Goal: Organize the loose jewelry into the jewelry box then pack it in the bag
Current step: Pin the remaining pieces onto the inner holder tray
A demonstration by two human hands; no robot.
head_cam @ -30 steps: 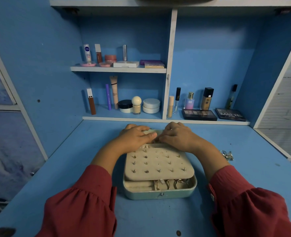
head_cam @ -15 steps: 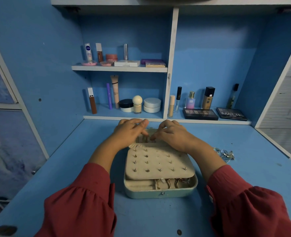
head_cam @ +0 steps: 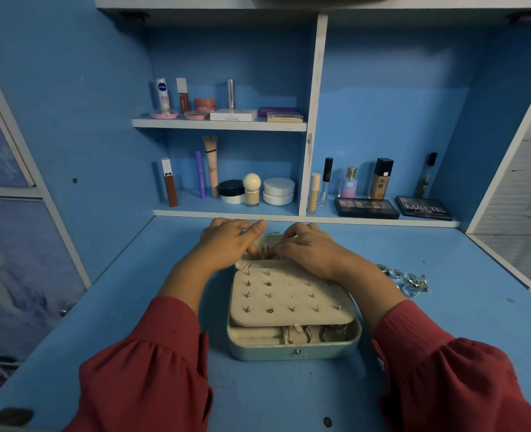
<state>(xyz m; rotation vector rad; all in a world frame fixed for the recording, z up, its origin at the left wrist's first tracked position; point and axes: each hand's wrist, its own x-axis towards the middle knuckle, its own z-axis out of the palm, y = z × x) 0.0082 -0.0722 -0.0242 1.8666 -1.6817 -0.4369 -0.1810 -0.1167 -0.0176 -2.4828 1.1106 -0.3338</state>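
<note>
Head view looks down on a pale green jewelry box (head_cam: 292, 350) lying open on the blue desk (head_cam: 445, 338), its cream earring panel (head_cam: 289, 294) studded with small posts and tilted over the tray below, where a few rings (head_cam: 301, 335) sit at the near edge. Both hands meet at the far end of the box: the left hand (head_cam: 227, 241) has its thumb out and its fingers bent down behind the panel, and the right hand (head_cam: 308, 247) curls its fingertips toward the same spot. Whatever lies between the fingertips is blurred and covered, so whether either hand pinches anything cannot be told. Loose silver rings (head_cam: 404, 279) lie on the desk just right of the right wrist.
</note>
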